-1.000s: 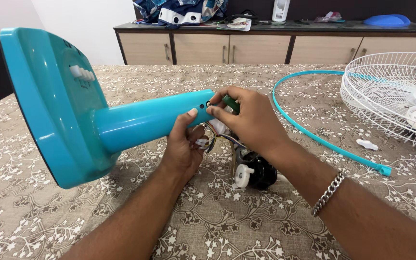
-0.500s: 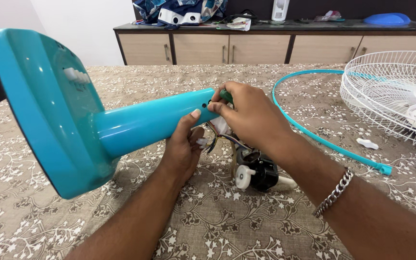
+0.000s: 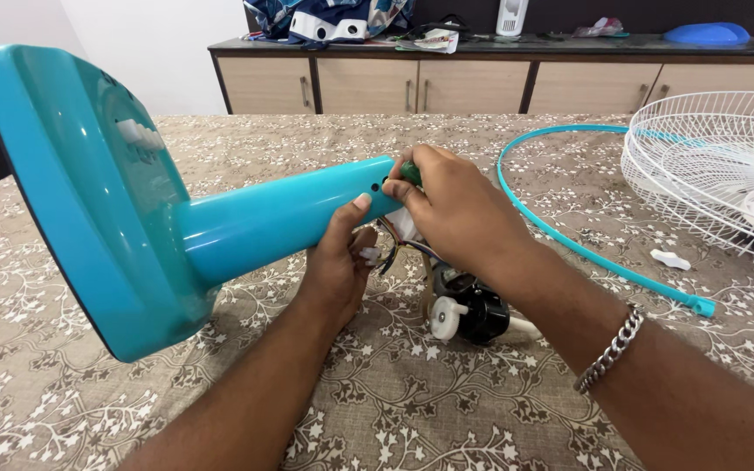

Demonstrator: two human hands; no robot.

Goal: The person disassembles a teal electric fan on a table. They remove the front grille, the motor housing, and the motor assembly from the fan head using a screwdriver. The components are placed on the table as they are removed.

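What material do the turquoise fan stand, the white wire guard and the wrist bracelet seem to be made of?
The turquoise fan stand looks like glossy moulded plastic: it shows smooth highlights. The white wire guard seems to be thin metal wire with a white coating, though this is uncertain. The bracelet looks like polished silver-coloured metal chain links.

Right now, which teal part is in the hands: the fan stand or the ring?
The fan stand. Left hand grips its neck, right hand at its end. The teal ring lies untouched on the table.
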